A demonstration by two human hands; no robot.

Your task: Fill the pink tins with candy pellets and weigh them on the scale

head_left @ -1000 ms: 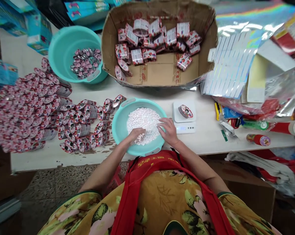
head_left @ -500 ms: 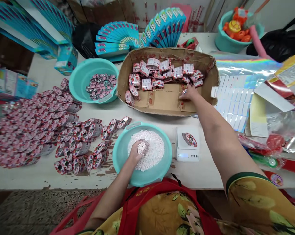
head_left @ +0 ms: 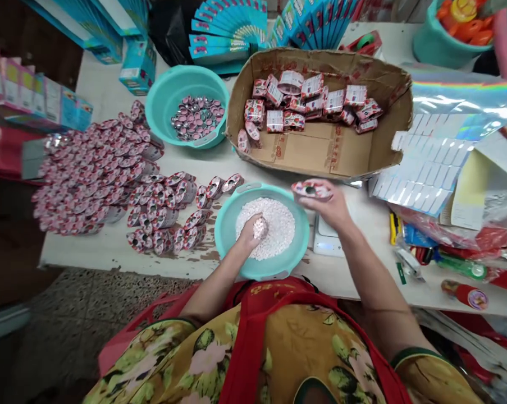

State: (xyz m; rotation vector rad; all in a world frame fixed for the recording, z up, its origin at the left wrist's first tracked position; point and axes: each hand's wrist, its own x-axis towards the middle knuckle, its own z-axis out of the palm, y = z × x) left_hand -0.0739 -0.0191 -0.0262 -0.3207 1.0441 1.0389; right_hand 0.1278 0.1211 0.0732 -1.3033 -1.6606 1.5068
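My left hand (head_left: 249, 232) is cupped in a turquoise basin (head_left: 220, 242), its fingers curled round a handful of small white tablets (head_left: 260, 228). More of these tablets (head_left: 281, 227) cover the basin's floor. My right hand (head_left: 334, 206) grips an oval printed pack (head_left: 311, 189) by its sides, just above the basin's right rim. A dark hole shows in the top of that pack. Below this hand stands a small white digital scale (head_left: 328, 246), its plate partly hidden. Several similar packs (head_left: 164, 193) stand left of the basin, hole side showing.
Behind the basin lies a cardboard box (head_left: 307, 150) with several packs along its back. A second turquoise bowl (head_left: 163, 106) holds pink and silver round caps. A large mass of packs (head_left: 85, 174) fills the left. Plastic sheets (head_left: 421, 151) and wrappers lie right.
My right hand has come out of the cardboard box, back toward me, and now holds a pack beside the scale. My left hand stays in the tablets. The view has shifted.
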